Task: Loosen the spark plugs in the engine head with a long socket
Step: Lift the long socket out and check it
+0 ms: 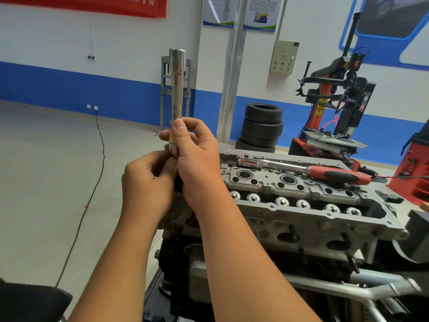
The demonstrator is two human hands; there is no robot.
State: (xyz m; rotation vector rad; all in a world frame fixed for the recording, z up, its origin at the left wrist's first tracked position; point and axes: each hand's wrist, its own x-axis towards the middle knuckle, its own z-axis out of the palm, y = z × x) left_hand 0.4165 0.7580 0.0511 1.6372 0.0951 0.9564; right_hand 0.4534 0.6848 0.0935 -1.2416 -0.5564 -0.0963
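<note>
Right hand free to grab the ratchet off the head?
Probably not yet: the right hand grips the long socket along with the left hand. The ratchet lies unobstructed on the engine head.

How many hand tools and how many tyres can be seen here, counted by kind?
Long socket, held upright by both the left hand and the right hand: 1
Ratchet wrench with red handle, lying on the engine head: 1
Tyres stacked by the wall: 4
Total: 6
</note>
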